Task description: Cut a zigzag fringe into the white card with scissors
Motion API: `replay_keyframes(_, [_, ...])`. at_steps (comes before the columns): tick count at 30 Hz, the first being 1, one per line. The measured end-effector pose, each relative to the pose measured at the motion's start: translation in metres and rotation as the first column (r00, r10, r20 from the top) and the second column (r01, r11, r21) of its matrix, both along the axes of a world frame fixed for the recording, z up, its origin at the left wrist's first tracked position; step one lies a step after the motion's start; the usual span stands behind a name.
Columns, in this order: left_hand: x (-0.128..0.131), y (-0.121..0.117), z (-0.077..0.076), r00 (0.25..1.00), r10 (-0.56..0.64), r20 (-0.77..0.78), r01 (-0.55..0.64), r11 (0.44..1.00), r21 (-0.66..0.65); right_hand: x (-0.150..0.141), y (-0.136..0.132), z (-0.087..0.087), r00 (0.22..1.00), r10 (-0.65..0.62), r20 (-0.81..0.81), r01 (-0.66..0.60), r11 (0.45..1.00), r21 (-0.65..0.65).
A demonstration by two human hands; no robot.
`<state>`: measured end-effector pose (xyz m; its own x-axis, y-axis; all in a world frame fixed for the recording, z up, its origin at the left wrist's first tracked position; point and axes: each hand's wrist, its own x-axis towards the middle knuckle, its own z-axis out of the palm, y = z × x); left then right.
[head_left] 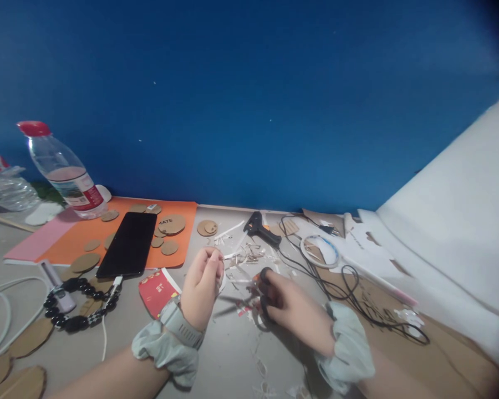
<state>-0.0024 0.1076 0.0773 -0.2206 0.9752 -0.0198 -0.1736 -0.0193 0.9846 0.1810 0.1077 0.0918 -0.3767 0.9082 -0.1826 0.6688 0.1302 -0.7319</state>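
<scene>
My right hand (pixel 293 307) has its fingers through the black handle loops of a pair of scissors (pixel 265 275). The blades point left toward my other hand and look parted, though they are blurred. My left hand (pixel 202 282) is closed in a pinch at the middle of the table. Something pale and thin shows at its fingertips, too small and blurred to name. Paper and cardboard scraps (pixel 251 255) lie scattered just beyond both hands. A black glue gun (pixel 261 230) rests on its side behind them.
On the left are a phone (pixel 128 244), an orange folder (pixel 183 233) with cardboard discs, a bead bracelet (pixel 77 324), a red packet (pixel 158 293) and a bottle (pixel 72 177). At right, a black cable (pixel 332 288) crosses the cardboard near a tape roll (pixel 301 249). A blue wall (pixel 249 111) stands behind.
</scene>
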Motion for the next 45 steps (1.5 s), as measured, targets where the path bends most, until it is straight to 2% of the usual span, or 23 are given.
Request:
replay_keyframes(5, [0.000, 0.000, -0.001, 1.000, 0.000, -0.002, 0.000, 1.000, 0.009, -0.001, -0.003, 0.005, 1.000, 0.012, 0.028, -0.011, 0.999, -0.049])
replay_keyframes(11, [0.000, 0.000, 0.001, 1.000, 0.014, -0.021, -0.014, 1.000, 0.024, 0.000, -0.002, -0.001, 1.000, 0.009, -0.001, -0.009, 1.000, -0.023])
replay_keyframes(21, [0.000, 0.000, 0.002, 0.999, 0.014, -0.029, -0.013, 1.000, 0.020, 0.000, -0.002, 0.003, 1.000, 0.016, -0.011, -0.016, 0.999, -0.051])
replay_keyframes(27, [-0.001, 0.001, 0.001, 0.999, 0.012, -0.039, -0.012, 1.000, 0.016, 0.002, 0.000, -0.002, 0.999, 0.000, -0.032, -0.001, 1.000, -0.020])
replay_keyframes(31, [0.000, 0.001, -0.003, 0.999, -0.004, -0.037, 0.004, 1.000, 0.009, 0.004, 0.003, -0.009, 0.988, -0.092, -0.120, 0.088, 0.995, -0.040])
replay_keyframes(34, [0.002, -0.004, -0.002, 0.989, -0.072, -0.132, 0.078, 0.996, 0.041, 0.003, 0.005, -0.010, 0.935, -0.180, -0.305, 0.137, 0.978, -0.158])
replay_keyframes(36, [0.004, -0.010, 0.000, 0.929, -0.109, -0.353, 0.165, 0.977, 0.133, 0.002, 0.005, -0.006, 0.857, -0.239, -0.457, 0.132, 0.958, -0.254])
replay_keyframes(39, [0.008, -0.018, 0.003, 0.719, -0.062, -0.692, 0.316, 0.916, 0.246, 0.000, 0.002, 0.002, 0.762, -0.296, -0.576, 0.141, 0.944, -0.299])
replay_keyframes(42, [0.011, -0.021, 0.004, 0.561, -0.007, -0.828, 0.408, 0.872, 0.269, -0.003, -0.003, 0.008, 0.760, -0.269, -0.592, 0.174, 0.961, -0.214])
replay_keyframes(45, [0.011, -0.020, 0.004, 0.493, 0.013, -0.870, 0.463, 0.842, 0.276, -0.005, -0.005, 0.009, 0.772, -0.233, -0.591, 0.177, 0.972, -0.152])
